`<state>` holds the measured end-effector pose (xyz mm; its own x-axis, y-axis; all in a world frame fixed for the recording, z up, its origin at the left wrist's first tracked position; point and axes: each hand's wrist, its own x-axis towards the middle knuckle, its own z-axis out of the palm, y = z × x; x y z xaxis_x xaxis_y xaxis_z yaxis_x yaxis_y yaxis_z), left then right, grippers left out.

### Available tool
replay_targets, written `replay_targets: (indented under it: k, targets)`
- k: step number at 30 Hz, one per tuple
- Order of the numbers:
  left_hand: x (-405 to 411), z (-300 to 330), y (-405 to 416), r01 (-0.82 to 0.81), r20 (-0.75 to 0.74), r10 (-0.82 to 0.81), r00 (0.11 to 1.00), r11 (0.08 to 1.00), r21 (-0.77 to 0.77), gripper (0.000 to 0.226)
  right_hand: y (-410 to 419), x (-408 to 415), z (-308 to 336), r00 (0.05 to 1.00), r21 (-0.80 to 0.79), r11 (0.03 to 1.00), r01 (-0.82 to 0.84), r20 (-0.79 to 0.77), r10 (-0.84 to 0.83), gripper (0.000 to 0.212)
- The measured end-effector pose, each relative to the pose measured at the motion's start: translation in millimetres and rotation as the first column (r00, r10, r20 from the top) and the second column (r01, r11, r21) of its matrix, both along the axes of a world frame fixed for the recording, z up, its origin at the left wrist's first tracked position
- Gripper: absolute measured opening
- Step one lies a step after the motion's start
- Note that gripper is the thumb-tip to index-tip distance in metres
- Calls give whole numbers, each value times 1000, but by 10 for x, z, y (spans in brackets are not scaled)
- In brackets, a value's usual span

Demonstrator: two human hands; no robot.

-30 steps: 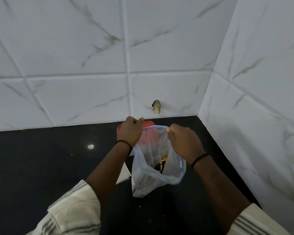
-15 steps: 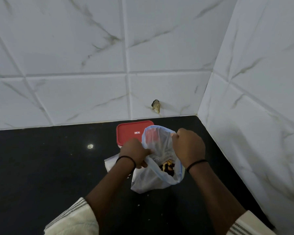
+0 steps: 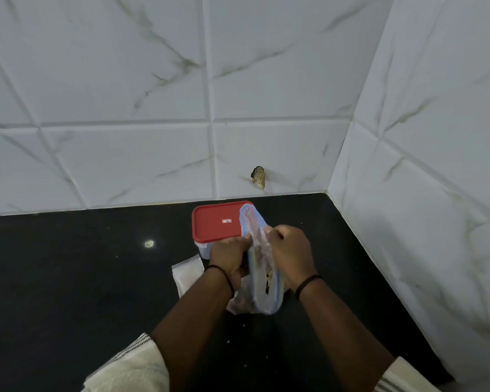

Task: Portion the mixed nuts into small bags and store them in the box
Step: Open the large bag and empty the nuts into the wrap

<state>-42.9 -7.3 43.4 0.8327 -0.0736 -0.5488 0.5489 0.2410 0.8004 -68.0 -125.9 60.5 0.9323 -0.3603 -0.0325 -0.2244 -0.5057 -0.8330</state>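
Since half a second ago the bag mouth has been pressed narrow, its long axis running from the counter's back edge toward the front. It is pinched by the left hand and right hand near the back right corner of the counter. Just behind stands the red-lidded box; small bags lie beside it, with bare counter stretching leftward.

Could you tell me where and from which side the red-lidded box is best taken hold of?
Probably by the box's clear side walls below the red lid, coming from its left side: the lid is flat with nothing to grip, both hands and the bag crowd its near-right edge, and the wall stands behind.
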Motion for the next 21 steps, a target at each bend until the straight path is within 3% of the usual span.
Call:
replay_targets:
  k: [1,3,6,11,13,15,18,21]
  targets:
    - [26,-12,4,-29,-30,27,999,998,-59,19,-18,22,-5,999,169,984,49,-26,-46,35]
    - [91,-23,40,-64,-85,52,995,987,-151,24,-74,45,-18,988,478,865,155,-96,-123,34]
    - [173,-6,158,-118,-129,92,987,968,-220,27,-201,25,-33,969,701,673,236,-224,-106,29]
    - [329,56,393,-230,-171,189,967,935,-268,37,-476,-33,-38,952,870,389,303,-293,-85,33]
    - [384,56,464,-248,-190,199,961,926,-286,42,-581,-67,-64,951,895,321,309,-300,-78,33]
    - [386,84,508,-239,-182,183,966,901,-362,43,-669,-102,-91,950,904,295,311,-308,-56,31]
    - [441,157,575,-197,-208,123,970,901,-387,17,-745,-148,-44,948,904,291,313,-315,-40,32]
    - [434,234,548,-113,-171,48,984,912,-393,10,-737,-159,35,945,890,322,321,-326,-41,36]
